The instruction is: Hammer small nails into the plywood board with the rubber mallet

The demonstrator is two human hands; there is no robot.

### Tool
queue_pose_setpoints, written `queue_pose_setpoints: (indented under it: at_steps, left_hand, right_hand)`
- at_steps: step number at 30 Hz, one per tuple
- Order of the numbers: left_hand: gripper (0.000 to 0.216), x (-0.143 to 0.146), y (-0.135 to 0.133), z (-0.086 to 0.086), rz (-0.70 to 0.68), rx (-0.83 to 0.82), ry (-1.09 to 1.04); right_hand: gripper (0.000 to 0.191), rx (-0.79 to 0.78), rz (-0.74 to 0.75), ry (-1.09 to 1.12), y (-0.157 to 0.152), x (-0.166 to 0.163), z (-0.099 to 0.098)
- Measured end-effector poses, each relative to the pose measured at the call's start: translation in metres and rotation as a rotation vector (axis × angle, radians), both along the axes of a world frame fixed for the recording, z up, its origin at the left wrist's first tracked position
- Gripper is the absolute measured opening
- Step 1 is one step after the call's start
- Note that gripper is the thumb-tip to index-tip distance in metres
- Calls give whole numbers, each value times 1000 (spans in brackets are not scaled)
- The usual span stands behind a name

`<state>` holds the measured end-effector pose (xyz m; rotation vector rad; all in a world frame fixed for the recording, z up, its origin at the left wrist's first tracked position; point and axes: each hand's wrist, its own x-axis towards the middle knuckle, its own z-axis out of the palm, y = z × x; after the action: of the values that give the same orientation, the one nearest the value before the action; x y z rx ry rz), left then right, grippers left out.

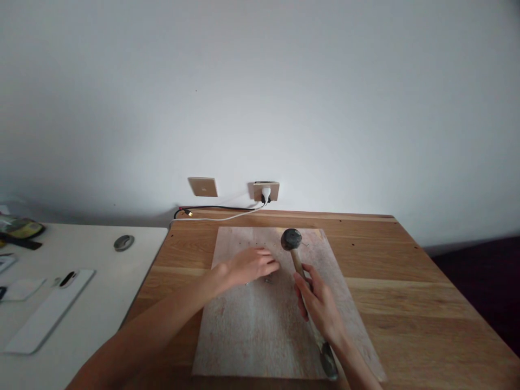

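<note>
My right hand [319, 300] is wrapped round the handle of a rubber mallet [291, 239]. Its round black head points away from me, above the far right part of a pale wooden board [244, 336]. Over the board's middle, my left hand [257, 264] has its fingers bent and drawn together; what lies between the fingertips is hidden. Small metal pieces, perhaps nails [268, 279], lie just below those fingers. A row of small dark dots runs along the board's far side, partly behind the left hand. One thin nail-like piece [305, 245] shows right of the mallet head.
The board rests on a wooden table [398, 303] against a white wall. A plug [266, 194] sits in a wall socket, its white cable [215, 219] running along the table's back edge. At left, a white table [101, 260] bears a grey round object [124, 242] and a white flat object [51, 314].
</note>
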<state>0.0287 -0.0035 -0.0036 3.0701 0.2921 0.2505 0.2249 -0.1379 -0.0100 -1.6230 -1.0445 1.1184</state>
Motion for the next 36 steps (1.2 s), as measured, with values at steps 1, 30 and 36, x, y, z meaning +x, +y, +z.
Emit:
queue_pose_setpoints:
  at_steps: [1,30,36]
  left_hand:
    - [14,1,0,1,-17,29,3]
    - [6,38,28,-38,573,-437,-496]
    - [30,39,28,-37,640,-605,-552]
  right_hand:
    - [57,-3,-5,4,-1,0,0]
    - [58,-9,-24,89,1,-4,12]
    - [58,-16,16,72,10,-7,14]
